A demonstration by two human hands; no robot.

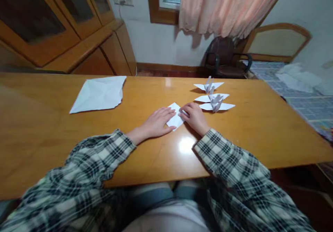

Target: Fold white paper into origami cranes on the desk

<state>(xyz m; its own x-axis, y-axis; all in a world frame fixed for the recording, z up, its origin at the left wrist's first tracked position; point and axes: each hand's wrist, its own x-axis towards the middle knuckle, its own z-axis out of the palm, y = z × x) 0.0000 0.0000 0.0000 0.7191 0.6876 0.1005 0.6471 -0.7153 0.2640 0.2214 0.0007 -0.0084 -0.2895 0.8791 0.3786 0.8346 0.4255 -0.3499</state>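
Note:
A small folded white paper [174, 121] lies on the wooden table between my two hands, turned so that one corner points away from me. My left hand [158, 122] rests flat on its left side, fingers stretched out over the edge. At the paper's right edge, my right hand [194, 117] has its thumb and fingers curled together, pinching the paper's right corner. Part of the paper is hidden under the fingers of both hands. Several folded paper cranes [215, 103] with spread wings stand in a row just beyond my right hand.
A larger creased white sheet [100, 94] with a torn right edge lies at the table's far left. The wooden table [145, 162] runs across the view. Behind it are a wooden cabinet [104, 48], a dark armchair [226, 57] and a bed [299, 89].

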